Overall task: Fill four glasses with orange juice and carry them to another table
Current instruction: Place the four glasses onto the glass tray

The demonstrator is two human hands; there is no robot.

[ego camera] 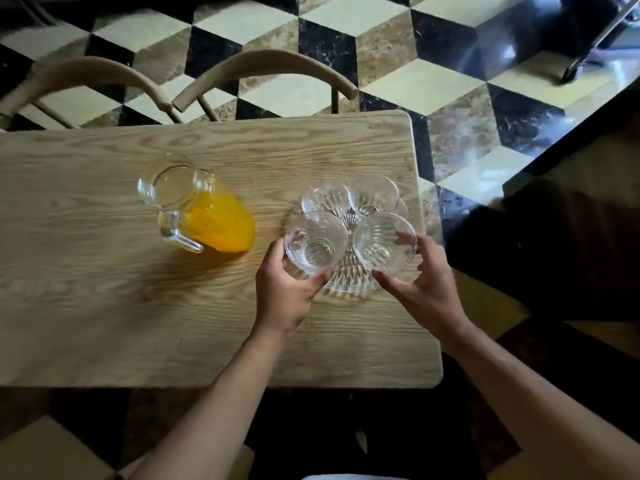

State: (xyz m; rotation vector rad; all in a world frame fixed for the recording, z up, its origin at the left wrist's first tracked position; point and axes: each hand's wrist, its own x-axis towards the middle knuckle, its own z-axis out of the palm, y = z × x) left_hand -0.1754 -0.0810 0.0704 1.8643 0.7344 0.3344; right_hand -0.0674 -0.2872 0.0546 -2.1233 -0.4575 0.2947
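My left grip (287, 289) curls round the near-left glass (316, 241), my right grip (424, 285) cups the near-right glass (385, 241); I judge this steadies them for the juice jug (197, 211), left of centre.

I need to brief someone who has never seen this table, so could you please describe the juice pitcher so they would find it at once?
Start at the light wooden table and look to its middle, left of the cluster of four empty glasses on a cut-glass tray. There stands the pitcher, clear glass with a handle. It alone holds bright orange juice; everything else glass is empty.
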